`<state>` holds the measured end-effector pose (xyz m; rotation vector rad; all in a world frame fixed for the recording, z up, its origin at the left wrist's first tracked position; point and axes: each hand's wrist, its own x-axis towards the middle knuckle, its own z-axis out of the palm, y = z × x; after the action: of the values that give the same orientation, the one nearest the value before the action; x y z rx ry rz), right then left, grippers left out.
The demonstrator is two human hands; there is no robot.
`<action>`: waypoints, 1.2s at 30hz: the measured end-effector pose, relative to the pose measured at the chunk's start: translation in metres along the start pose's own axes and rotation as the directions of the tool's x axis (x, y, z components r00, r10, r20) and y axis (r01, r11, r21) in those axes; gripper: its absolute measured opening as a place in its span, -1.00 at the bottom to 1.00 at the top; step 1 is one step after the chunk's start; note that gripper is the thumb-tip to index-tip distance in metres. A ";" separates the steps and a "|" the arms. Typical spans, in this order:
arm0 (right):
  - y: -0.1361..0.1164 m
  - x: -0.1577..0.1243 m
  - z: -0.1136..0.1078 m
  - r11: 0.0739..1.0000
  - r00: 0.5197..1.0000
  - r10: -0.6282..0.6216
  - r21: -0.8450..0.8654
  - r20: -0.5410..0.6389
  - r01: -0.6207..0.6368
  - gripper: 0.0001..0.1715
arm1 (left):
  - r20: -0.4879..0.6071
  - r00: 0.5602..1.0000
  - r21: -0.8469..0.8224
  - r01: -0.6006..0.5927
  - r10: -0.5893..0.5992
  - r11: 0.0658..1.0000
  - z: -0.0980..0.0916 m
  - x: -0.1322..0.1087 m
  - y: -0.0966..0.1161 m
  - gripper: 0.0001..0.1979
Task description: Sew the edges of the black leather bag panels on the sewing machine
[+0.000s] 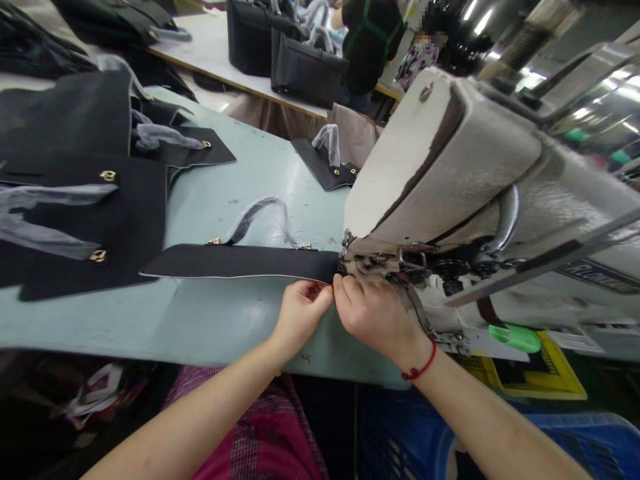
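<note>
A black leather bag panel (240, 262) lies lengthwise on the pale green table, its right end beneath the head of a sewing machine (430, 167). A plastic-wrapped handle (263, 207) arches from gold fittings along the panel's far edge. My left hand (303, 310) pinches the near edge close to the machine. Beside it, almost touching, my right hand (373, 313) has its fingers closed at the panel's right corner, under the needle area. What lies between the right fingertips is hidden. A tiny orange spot shows where the two hands meet.
More black panels with wrapped handles (95, 200) are piled on the left of the table (225, 327). Another panel (325, 163) lies behind the machine. Finished-looking black bags (307, 70) stand on a white table beyond, near a person. Blue (400, 427) and yellow crates (560, 373) sit below right.
</note>
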<state>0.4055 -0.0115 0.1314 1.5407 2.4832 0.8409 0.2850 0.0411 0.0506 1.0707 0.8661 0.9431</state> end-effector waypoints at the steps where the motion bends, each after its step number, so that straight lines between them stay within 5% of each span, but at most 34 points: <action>1: 0.000 0.000 0.001 1.000 1.000 -0.010 -0.005 -0.024 0.010 -0.77 | -0.007 1.000 0.000 0.001 -0.001 1.000 0.001 0.000 -0.001 -0.84; 12: 0.002 -0.009 0.027 0.993 0.978 0.107 0.067 -0.180 -0.097 -0.84 | -0.063 0.997 0.043 -0.039 0.042 0.998 0.007 0.005 0.000 -0.84; 20: -0.012 -0.009 0.048 0.958 0.892 0.287 0.116 -0.350 -0.263 -0.85 | -0.060 0.995 0.130 -0.074 0.082 0.989 0.002 0.008 -0.003 -0.83; 30: -0.031 -0.006 0.056 0.848 0.779 0.525 0.289 -0.342 -0.444 -0.78 | -0.011 0.998 0.056 -0.068 0.069 0.996 0.000 0.011 0.007 -0.83; 36: -0.022 -0.021 0.050 0.874 0.892 0.398 0.385 -0.217 -0.296 -0.78 | 0.125 0.983 0.014 0.137 -0.137 0.991 -0.008 0.002 0.015 -0.80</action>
<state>0.4160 -0.0169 0.0742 2.1873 2.7104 0.7497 0.2753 0.0486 0.0624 1.0493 0.8277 0.7510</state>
